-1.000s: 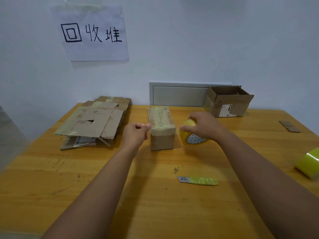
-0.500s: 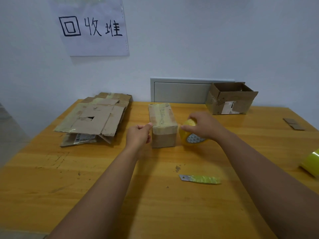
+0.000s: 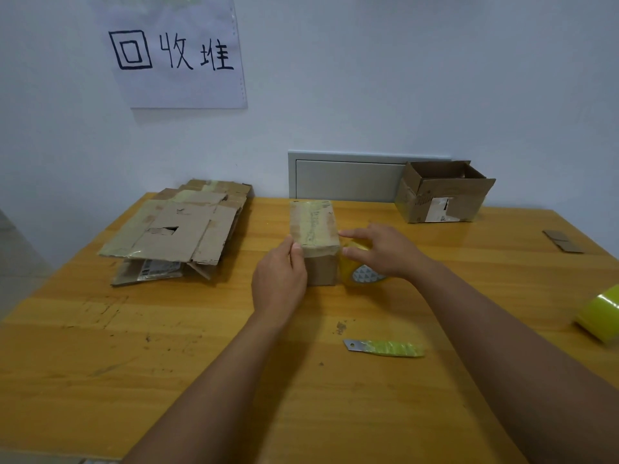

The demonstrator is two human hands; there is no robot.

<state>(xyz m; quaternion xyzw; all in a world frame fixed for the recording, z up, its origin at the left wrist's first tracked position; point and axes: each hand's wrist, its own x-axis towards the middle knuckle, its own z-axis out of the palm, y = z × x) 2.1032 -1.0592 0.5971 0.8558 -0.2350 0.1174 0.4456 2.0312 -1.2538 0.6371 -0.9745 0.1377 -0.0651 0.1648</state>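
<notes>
Fingers of the left hand [image 3: 279,279] are curled in close together, with the thumb laid on the near left top edge of the box [image 3: 315,236] and the knuckles against its left wall; the fingertips are hidden, so I cannot tell how firmly they clamp the corner. The right hand [image 3: 385,252] is spread wider, arched over the roll [image 3: 361,274]. Its thumb is on the roll's near side, and its forefinger reaches out straight to touch the box's right top edge.

The box stands mid-table, long side running away from the camera. It is a closed brown cardboard block, and its top is covered by a glossy, slightly wrinkled strip of yellowish tape folded down over the near end. The roll stands on edge just beside the box's right near corner, touching or nearly touching it. It is shiny yellow tape with a pale core printed in grey triangles.

The table [image 3: 167,380] is varnished yellow wood, scuffed and scratched. At its far left lies a stack [image 3: 181,229] of flattened cardboard, torn and patched with tape. An open carton [image 3: 442,192] with a white label stands at the far right against the wall. A blade [image 3: 385,348], its handle wrapped in yellow tape, lies near the right forearm. A second roll [image 3: 599,313] sits at the right edge.
</notes>
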